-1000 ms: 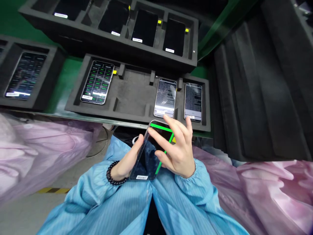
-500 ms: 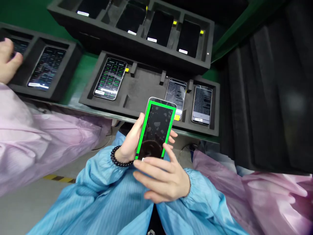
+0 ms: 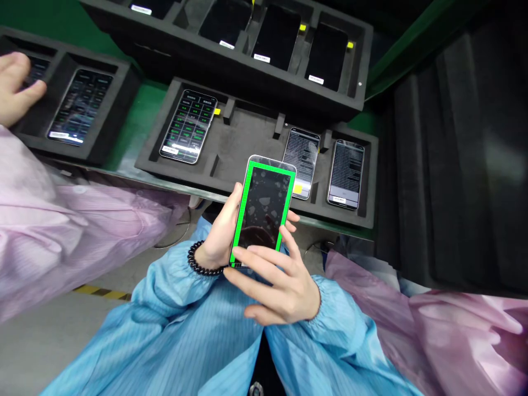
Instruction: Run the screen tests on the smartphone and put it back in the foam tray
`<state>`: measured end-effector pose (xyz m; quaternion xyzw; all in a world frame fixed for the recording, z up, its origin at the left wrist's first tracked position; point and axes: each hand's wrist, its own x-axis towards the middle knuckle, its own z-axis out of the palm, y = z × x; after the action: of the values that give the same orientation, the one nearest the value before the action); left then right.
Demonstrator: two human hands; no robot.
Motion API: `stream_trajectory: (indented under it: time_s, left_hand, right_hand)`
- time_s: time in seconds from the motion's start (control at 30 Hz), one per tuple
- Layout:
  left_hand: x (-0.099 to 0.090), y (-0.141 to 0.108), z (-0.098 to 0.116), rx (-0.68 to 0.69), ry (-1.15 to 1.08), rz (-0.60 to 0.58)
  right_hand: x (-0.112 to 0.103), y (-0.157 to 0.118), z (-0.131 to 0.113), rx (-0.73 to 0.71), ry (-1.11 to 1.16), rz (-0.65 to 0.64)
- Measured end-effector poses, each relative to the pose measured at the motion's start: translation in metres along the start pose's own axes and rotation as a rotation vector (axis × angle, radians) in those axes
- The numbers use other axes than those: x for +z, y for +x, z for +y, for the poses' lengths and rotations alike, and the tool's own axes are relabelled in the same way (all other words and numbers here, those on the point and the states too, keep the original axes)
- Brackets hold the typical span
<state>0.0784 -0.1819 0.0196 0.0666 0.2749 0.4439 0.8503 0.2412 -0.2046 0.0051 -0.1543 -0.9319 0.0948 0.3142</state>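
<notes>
My left hand [image 3: 220,234] is wrapped around a smartphone [image 3: 264,206] from behind, its thumb side along the left edge and its fingertips showing past the right edge. The tilted phone has a dark screen with a green band along the top and both sides, and pale blotches in the middle. My right hand [image 3: 280,283] lies over the phone's lower end with fingers apart, one fingertip at the screen's lower left corner. A black coiled band [image 3: 200,258] circles my left wrist.
Ahead, a grey foam tray [image 3: 247,132] holds several lit phones. Behind it stands a raised tray [image 3: 358,93] with dark phones and yellow tabs. At left, a co-worker's hand [image 3: 16,91] reaches over another foam tray [image 3: 127,82]. Pink-sleeved people sit on both sides.
My right hand's fingers have shifted up slightly over the phone's lower screen and spread more. The phone stays in my left hand. The co-worker's hand at left has moved slightly right.
</notes>
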Motion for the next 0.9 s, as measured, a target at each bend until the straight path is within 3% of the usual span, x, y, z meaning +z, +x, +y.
stream_trajectory:
  time_s: [0.23,0.47,0.77,0.9]
  left_hand:
    - [-0.003,-0.002,0.007,0.017,-0.047,-0.024]
    - [-0.007,-0.005,0.014,0.089,-0.05,0.045]
    - [-0.001,-0.006,0.013,0.085,-0.072,0.078]
    - [-0.002,-0.006,0.013,0.083,-0.074,0.074]
  right_hand:
    - [-0.01,-0.006,0.006,0.025,-0.071,0.036]
    - [-0.035,-0.02,0.012,0.188,-0.186,0.106]
    - [-0.027,-0.019,0.014,0.172,-0.176,0.125]
    - [-0.028,-0.022,0.013,0.14,-0.072,0.125]
